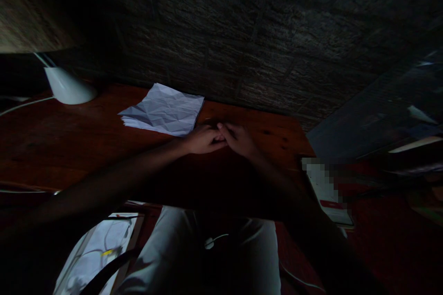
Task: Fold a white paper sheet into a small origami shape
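My left hand [202, 139] and my right hand [238, 139] meet at the middle of a dark wooden desk [86, 143], fingertips touching each other and curled inward. Whatever lies between the fingers is lost in shadow. A crumpled, creased sheet of white paper [164, 109] rests on the desk just behind and left of my left hand, close to it but apart. Both forearms reach forward from the bottom of the view.
A white lamp base [67, 85] with a cable stands at the desk's back left. A textured dark wall [242, 32] rises behind. A booklet [328, 198] lies at the desk's right edge. Cluttered items sit on the far right. My lap in light trousers [166, 249] shows below.
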The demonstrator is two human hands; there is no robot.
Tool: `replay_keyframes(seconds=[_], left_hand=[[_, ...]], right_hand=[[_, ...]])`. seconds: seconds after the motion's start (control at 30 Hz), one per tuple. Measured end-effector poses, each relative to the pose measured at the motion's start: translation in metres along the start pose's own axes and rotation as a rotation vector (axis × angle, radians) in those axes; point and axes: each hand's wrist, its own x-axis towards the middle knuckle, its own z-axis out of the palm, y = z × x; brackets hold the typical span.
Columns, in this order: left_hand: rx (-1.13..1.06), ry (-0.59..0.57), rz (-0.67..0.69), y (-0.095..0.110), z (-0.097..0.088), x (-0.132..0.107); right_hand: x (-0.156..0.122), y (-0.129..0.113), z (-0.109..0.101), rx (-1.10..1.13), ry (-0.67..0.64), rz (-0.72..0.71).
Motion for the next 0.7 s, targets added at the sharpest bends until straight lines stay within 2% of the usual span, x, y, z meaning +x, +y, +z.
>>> replay_keyframes(seconds=[0.53, 0.7], left_hand=[[0.013, -0.017, -0.029, 0.0030, -0.0013, -0.0002], [-0.014, -0.010, -0.019, 0.0035, -0.0019, -0.0007]], right_hand=[[-0.0008, -0.0021, 0.0000, 0.056, 0.005, -0.055], [-0.0019, -0.0062, -0.0010, 0.044, 0.000, -0.033]])
